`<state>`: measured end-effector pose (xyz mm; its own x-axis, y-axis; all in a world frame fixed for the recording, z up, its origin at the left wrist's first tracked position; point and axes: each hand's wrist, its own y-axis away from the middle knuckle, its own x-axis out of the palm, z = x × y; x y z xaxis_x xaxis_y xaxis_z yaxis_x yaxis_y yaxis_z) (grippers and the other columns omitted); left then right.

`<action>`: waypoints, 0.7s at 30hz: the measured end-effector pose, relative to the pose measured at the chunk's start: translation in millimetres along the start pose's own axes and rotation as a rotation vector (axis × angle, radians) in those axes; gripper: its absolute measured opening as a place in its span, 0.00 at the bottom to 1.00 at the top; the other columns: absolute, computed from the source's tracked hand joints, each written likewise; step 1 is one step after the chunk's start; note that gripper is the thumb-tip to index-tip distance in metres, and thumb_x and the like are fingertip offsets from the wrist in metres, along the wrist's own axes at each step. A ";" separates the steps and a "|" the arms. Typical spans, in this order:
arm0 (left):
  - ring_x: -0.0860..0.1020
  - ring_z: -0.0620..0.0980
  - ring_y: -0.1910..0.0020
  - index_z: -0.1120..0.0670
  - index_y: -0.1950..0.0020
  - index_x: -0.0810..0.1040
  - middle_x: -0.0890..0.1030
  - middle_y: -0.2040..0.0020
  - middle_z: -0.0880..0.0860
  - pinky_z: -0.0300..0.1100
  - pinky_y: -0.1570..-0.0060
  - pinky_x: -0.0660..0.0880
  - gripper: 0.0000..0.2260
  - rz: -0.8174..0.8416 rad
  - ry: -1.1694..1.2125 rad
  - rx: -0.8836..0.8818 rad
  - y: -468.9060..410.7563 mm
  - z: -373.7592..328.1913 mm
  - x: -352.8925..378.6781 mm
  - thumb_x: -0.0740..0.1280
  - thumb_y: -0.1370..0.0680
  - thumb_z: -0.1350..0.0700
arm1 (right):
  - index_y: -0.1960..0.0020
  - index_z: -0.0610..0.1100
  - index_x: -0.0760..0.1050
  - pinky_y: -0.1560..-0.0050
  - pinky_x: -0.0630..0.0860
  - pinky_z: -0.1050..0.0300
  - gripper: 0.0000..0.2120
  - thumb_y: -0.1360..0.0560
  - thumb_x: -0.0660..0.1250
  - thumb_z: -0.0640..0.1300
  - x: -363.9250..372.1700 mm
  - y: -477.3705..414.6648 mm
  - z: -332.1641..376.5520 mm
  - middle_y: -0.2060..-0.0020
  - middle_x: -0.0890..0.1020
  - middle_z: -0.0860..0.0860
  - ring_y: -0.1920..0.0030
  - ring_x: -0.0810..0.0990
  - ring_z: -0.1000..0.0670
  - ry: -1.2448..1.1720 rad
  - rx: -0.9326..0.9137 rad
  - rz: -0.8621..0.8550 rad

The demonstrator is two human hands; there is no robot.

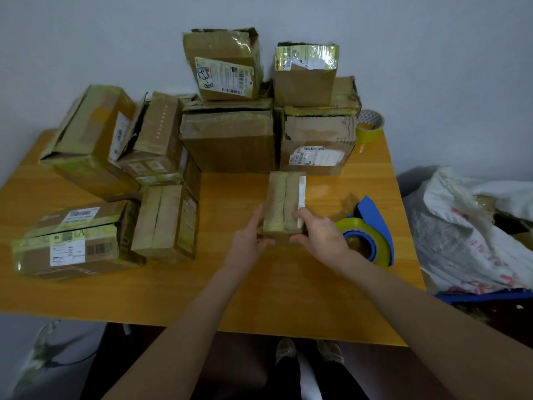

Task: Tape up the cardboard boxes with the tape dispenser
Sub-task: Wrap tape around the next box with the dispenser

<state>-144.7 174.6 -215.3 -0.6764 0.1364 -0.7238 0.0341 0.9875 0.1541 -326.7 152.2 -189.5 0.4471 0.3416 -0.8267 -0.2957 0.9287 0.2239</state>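
You have one view only, from the camera worn on your head. It faces forward and steeply down over the worktop (288, 298). It sits close enough that your forearms run in from the bottom edge, and your left hand (248, 241) and right hand (320, 235) meet at the small box (284, 203) near mid-frame. The wide lens bows the worktop's edges. The wall (86, 39) fills the top and your shoes (285, 352) show at the bottom.
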 end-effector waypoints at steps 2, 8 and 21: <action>0.80 0.45 0.53 0.54 0.24 0.61 0.79 0.37 0.53 0.32 0.55 0.77 0.30 0.040 0.039 -0.060 -0.8 -9.4 -4.0 0.67 0.23 0.49 | 0.37 0.49 0.67 0.69 0.75 0.54 0.19 0.22 0.64 0.58 -1.4 -2.8 3.1 0.61 0.80 0.49 0.64 0.80 0.47 -0.045 0.053 -0.034; 0.77 0.49 0.52 0.55 0.29 0.68 0.78 0.40 0.54 0.38 0.60 0.72 0.23 -0.032 0.204 -0.310 -11.8 -27.3 10.5 0.61 0.20 0.45 | 0.47 0.52 0.60 0.68 0.71 0.55 0.18 0.24 0.65 0.60 3.3 -17.1 14.2 0.64 0.74 0.51 0.64 0.77 0.45 -0.100 0.227 -0.064; 0.77 0.57 0.44 0.54 0.27 0.67 0.79 0.40 0.56 0.49 0.47 0.75 0.19 -0.076 -0.165 -0.144 -20.1 -10.9 -6.3 0.55 0.16 0.51 | 0.44 0.49 0.66 0.60 0.79 0.48 0.07 0.19 0.61 0.47 14.9 -9.8 12.2 0.59 0.82 0.45 0.59 0.81 0.42 -0.307 0.185 -0.006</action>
<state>-149.1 153.0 -206.5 -0.5432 0.0846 -0.8353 -0.1258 0.9755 0.1806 -306.9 150.0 -197.7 0.6896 0.3374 -0.6408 -0.1468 0.9316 0.3325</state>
